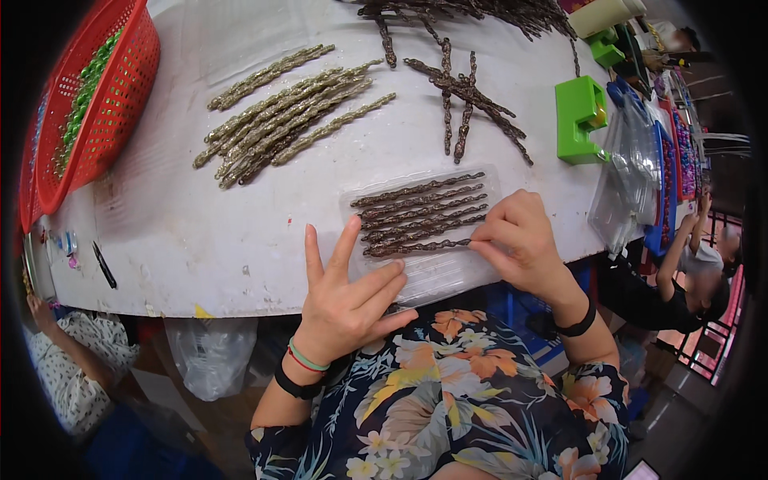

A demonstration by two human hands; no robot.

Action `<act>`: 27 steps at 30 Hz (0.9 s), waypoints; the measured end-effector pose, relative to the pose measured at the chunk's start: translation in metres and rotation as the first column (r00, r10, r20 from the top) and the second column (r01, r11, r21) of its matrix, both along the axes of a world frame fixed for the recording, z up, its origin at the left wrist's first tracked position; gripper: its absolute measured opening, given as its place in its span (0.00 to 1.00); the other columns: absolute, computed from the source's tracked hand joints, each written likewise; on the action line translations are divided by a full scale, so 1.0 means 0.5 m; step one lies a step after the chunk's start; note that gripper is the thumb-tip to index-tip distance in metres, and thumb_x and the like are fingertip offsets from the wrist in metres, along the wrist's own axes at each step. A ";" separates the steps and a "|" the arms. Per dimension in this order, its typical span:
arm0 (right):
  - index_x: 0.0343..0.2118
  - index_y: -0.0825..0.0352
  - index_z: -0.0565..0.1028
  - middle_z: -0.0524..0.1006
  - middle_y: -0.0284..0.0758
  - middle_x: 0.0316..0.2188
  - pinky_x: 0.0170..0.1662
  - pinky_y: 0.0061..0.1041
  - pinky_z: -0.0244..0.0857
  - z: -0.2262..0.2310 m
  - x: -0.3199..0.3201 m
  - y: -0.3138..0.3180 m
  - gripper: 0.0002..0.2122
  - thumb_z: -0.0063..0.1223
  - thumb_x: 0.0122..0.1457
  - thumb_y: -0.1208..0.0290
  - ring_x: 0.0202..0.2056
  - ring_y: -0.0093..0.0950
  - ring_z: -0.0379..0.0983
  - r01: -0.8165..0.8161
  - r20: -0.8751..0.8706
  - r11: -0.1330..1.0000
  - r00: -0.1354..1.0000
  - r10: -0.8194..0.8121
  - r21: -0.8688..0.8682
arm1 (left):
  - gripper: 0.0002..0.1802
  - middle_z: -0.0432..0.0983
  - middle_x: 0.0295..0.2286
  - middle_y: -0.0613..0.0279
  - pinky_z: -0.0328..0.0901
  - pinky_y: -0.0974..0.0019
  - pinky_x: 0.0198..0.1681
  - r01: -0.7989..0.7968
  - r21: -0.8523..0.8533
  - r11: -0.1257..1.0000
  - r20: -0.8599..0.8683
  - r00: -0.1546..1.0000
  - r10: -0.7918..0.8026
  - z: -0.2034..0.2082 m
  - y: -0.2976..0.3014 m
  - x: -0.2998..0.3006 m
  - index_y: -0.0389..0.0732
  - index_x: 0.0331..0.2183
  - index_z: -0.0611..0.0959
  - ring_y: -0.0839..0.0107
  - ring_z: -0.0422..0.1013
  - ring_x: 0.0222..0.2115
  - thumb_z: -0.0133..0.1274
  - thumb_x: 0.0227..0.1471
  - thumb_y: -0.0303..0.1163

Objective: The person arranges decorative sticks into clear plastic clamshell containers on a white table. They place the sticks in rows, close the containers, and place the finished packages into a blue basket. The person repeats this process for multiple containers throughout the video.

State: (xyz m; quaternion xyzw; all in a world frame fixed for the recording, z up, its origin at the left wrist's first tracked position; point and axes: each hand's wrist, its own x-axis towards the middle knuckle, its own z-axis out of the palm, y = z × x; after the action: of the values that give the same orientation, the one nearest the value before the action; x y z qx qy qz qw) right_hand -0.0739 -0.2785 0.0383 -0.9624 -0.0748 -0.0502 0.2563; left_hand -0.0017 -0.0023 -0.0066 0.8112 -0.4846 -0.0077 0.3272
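A clear plastic tray lies at the table's near edge in front of me. Across it run several dark brown, glittery twisted sticks, roughly side by side. My right hand pinches the right end of the nearest brown twisted stick. My left hand has its fingers spread over the tray's lower left corner, fingertips close to the sticks' left ends; whether they touch is unclear. Farther left lies a bundle of gold-coloured twisted sticks. Beyond the tray, several loose brown sticks lie crossed.
A red basket with green pieces stands at the left. A large brown stick pile lies at the back. To the right are a green tape dispenser and clear plastic bags. A black pen lies front left. People sit on both sides.
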 end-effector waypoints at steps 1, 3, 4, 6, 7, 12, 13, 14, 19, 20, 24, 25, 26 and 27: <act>0.28 0.59 0.79 0.72 0.28 0.28 0.40 0.32 0.57 -0.002 0.001 -0.001 0.07 0.68 0.46 0.72 0.34 0.31 0.68 -0.027 0.018 0.999 0.999 0.027 -0.031 | 0.24 0.82 0.39 0.73 0.35 0.21 0.64 -0.001 -0.002 1.000 0.001 1.000 0.001 0.000 -0.001 0.000 0.46 0.31 0.88 0.37 0.59 0.62 0.67 0.37 0.54; 0.28 0.59 0.78 0.72 0.27 0.28 0.40 0.32 0.57 -0.002 0.004 -0.002 0.08 0.68 0.45 0.72 0.34 0.31 0.68 -0.040 0.040 0.998 0.998 0.043 -0.057 | 0.23 0.82 0.39 0.73 0.35 0.22 0.64 -0.002 0.004 1.000 0.002 1.000 0.002 0.001 0.001 0.001 0.46 0.32 0.88 0.37 0.59 0.62 0.67 0.37 0.53; 0.28 0.59 0.78 0.72 0.27 0.28 0.40 0.33 0.57 -0.002 0.005 -0.002 0.08 0.68 0.45 0.72 0.34 0.31 0.68 -0.048 0.050 0.996 0.997 0.052 -0.069 | 0.23 0.82 0.39 0.73 0.35 0.22 0.64 -0.004 0.008 1.000 0.002 1.000 0.004 0.001 0.002 0.001 0.46 0.32 0.88 0.36 0.59 0.62 0.67 0.37 0.53; 0.28 0.59 0.78 0.72 0.27 0.28 0.40 0.33 0.57 0.004 0.007 -0.008 0.08 0.68 0.45 0.72 0.34 0.31 0.68 -0.051 0.056 0.996 0.997 0.055 -0.075 | 0.23 0.83 0.39 0.73 0.35 0.22 0.64 -0.004 0.004 1.000 0.002 1.000 0.004 0.001 0.002 0.002 0.46 0.31 0.88 0.36 0.59 0.61 0.67 0.37 0.53; 0.28 0.59 0.78 0.72 0.27 0.29 0.40 0.33 0.57 0.008 0.007 -0.010 0.08 0.68 0.44 0.73 0.34 0.31 0.68 -0.053 0.058 0.996 0.997 0.058 -0.077 | 0.23 0.83 0.39 0.73 0.35 0.22 0.64 -0.005 0.003 1.000 0.001 1.000 0.005 0.002 0.003 0.003 0.46 0.31 0.88 0.36 0.59 0.61 0.67 0.37 0.53; 0.28 0.60 0.78 0.73 0.28 0.29 0.41 0.33 0.58 0.018 0.011 -0.014 0.09 0.68 0.44 0.73 0.35 0.31 0.68 -0.072 0.050 0.993 0.996 0.077 -0.088 | 0.22 0.83 0.38 0.73 0.35 0.22 0.64 -0.009 0.004 1.000 -0.010 1.000 0.009 0.003 0.000 0.002 0.46 0.30 0.88 0.36 0.59 0.61 0.67 0.38 0.53; 0.28 0.60 0.78 0.73 0.28 0.29 0.41 0.33 0.58 0.018 0.014 -0.012 0.09 0.68 0.44 0.73 0.35 0.31 0.68 -0.086 0.052 0.993 0.995 0.090 -0.086 | 0.22 0.83 0.38 0.73 0.35 0.22 0.64 -0.008 0.008 1.000 -0.011 1.000 0.008 0.004 -0.001 0.001 0.46 0.30 0.88 0.37 0.59 0.61 0.67 0.38 0.53; 0.28 0.60 0.78 0.73 0.28 0.29 0.41 0.33 0.58 0.018 0.016 -0.010 0.09 0.68 0.44 0.73 0.34 0.31 0.68 -0.091 0.052 0.992 0.994 0.096 -0.091 | 0.22 0.83 0.38 0.73 0.35 0.22 0.64 -0.009 0.010 1.000 -0.009 1.000 0.009 0.003 -0.001 0.000 0.46 0.30 0.88 0.36 0.59 0.61 0.67 0.38 0.53; 0.28 0.60 0.78 0.73 0.28 0.28 0.41 0.33 0.58 0.018 0.023 -0.017 0.09 0.68 0.44 0.74 0.33 0.31 0.68 -0.098 0.082 0.992 0.991 0.105 -0.085 | 0.22 0.83 0.39 0.73 0.35 0.22 0.64 -0.010 0.008 1.000 -0.008 1.000 0.010 0.003 0.001 0.002 0.46 0.30 0.88 0.36 0.59 0.61 0.67 0.38 0.54; 0.28 0.60 0.78 0.72 0.28 0.27 0.41 0.33 0.58 0.020 0.023 -0.020 0.09 0.68 0.44 0.74 0.33 0.31 0.68 -0.086 0.084 0.993 0.992 0.093 -0.080 | 0.22 0.83 0.39 0.73 0.35 0.22 0.64 -0.010 0.008 1.000 -0.006 1.000 0.010 0.002 0.002 0.002 0.46 0.30 0.88 0.36 0.59 0.61 0.67 0.38 0.54; 0.28 0.60 0.78 0.72 0.28 0.27 0.40 0.33 0.58 0.026 0.027 -0.027 0.09 0.68 0.43 0.75 0.33 0.30 0.68 -0.031 0.125 0.994 0.991 0.043 -0.101 | 0.23 0.83 0.39 0.73 0.35 0.22 0.64 -0.006 0.009 1.000 -0.006 1.000 0.006 0.001 0.002 0.002 0.46 0.31 0.88 0.36 0.59 0.62 0.67 0.38 0.54; 0.28 0.60 0.78 0.72 0.28 0.27 0.40 0.33 0.58 0.025 0.031 -0.027 0.09 0.68 0.43 0.75 0.33 0.30 0.68 -0.012 0.145 0.993 0.989 0.029 -0.116 | 0.23 0.83 0.39 0.73 0.35 0.22 0.64 -0.003 0.009 1.000 -0.007 1.000 0.003 0.001 0.002 0.002 0.46 0.31 0.88 0.36 0.59 0.62 0.67 0.38 0.53; 0.28 0.60 0.78 0.72 0.28 0.27 0.40 0.33 0.59 0.024 0.038 -0.026 0.09 0.68 0.43 0.76 0.33 0.30 0.68 -0.007 0.170 0.991 0.985 0.030 -0.133 | 0.23 0.83 0.39 0.72 0.36 0.22 0.64 -0.001 0.012 1.000 -0.007 1.000 0.001 0.002 0.002 0.002 0.46 0.31 0.88 0.36 0.59 0.62 0.67 0.38 0.53; 0.28 0.60 0.78 0.72 0.28 0.27 0.40 0.32 0.59 0.022 0.048 -0.024 0.09 0.68 0.43 0.76 0.33 0.30 0.68 -0.001 0.196 0.989 0.980 0.031 -0.150 | 0.23 0.83 0.39 0.72 0.37 0.22 0.64 0.002 0.015 1.000 -0.005 1.000 -0.002 0.003 0.002 0.003 0.46 0.31 0.88 0.36 0.58 0.62 0.68 0.38 0.53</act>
State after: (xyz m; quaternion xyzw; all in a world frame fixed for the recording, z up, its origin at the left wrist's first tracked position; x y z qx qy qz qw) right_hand -0.0497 -0.2903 0.0493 -0.9685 -0.1111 -0.1379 0.1752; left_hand -0.0004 -0.0015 -0.0053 0.8132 -0.4843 -0.0138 0.3224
